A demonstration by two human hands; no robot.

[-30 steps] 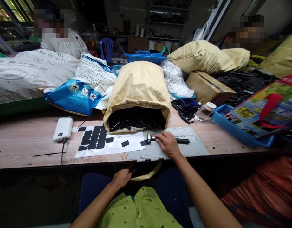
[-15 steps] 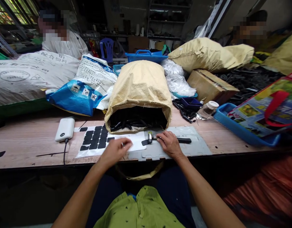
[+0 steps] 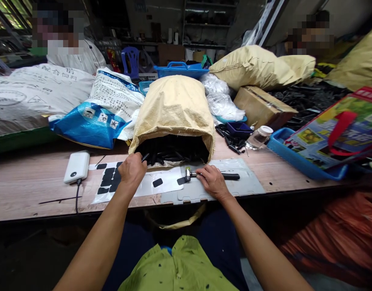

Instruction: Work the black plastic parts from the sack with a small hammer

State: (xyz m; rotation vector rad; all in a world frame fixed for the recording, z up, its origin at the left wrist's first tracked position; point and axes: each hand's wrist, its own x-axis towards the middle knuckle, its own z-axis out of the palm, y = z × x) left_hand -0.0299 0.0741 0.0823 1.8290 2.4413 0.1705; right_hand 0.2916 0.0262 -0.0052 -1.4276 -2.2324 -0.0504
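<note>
**Left hand at the sack mouth, right hand on the hammer**

The left hand (image 3: 131, 169) is curled at the open mouth of the tan sack (image 3: 174, 111), its fingers closed on a black rod (image 3: 145, 157) that pokes out from the pile of black parts inside. The right hand (image 3: 212, 181) rests on the small hammer (image 3: 210, 176), fingers wrapped over the handle; the hammer lies flat on the grey mat (image 3: 249, 184) just in front of the sack. A white sheet (image 3: 167, 182) with black pads (image 3: 110, 180) lies under the left wrist on the wooden surface (image 3: 28, 190). A white power bank (image 3: 76, 166) sits to the left, near the sheet.
</note>
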